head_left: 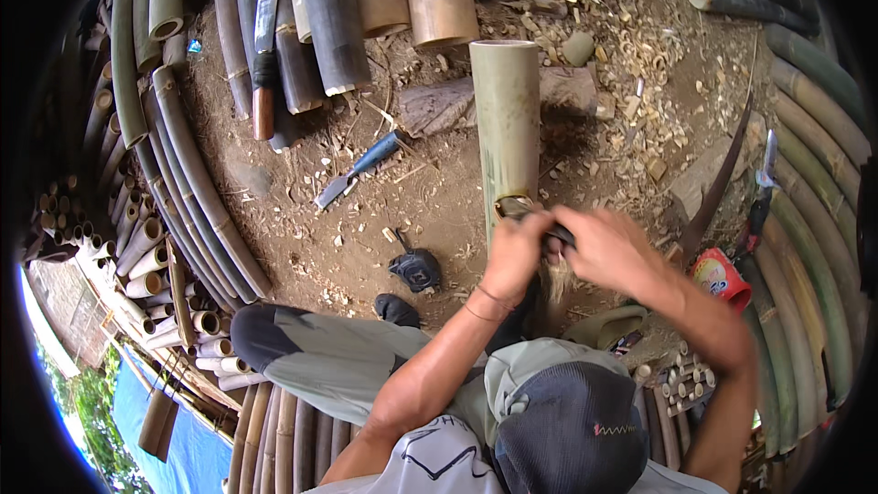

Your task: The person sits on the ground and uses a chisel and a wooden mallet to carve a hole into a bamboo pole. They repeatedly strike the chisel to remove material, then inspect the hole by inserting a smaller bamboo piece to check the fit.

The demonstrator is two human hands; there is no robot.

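A thick pale green bamboo tube [507, 123] slants away from me, its far end by a flat log. Near its close end is a dark-edged cut opening [514, 205]. My left hand [515, 256] is closed around the tube just below this opening, hiding the tube's near end. Beside it my right hand [599, 245], smeared by motion, is closed on a tool with a dark handle [560, 234]. The two hands nearly touch, and the tool's working end is hidden between them and the bamboo.
A blue-handled chisel [368, 157] and a black tape measure [416, 269] lie on the ground at left. A long knife [265, 37] rests on bamboo beyond. To the right are a saw [718, 185], another knife [762, 187], a red packet [721, 279] and stacked bamboo [809, 302]. Shavings litter the dirt.
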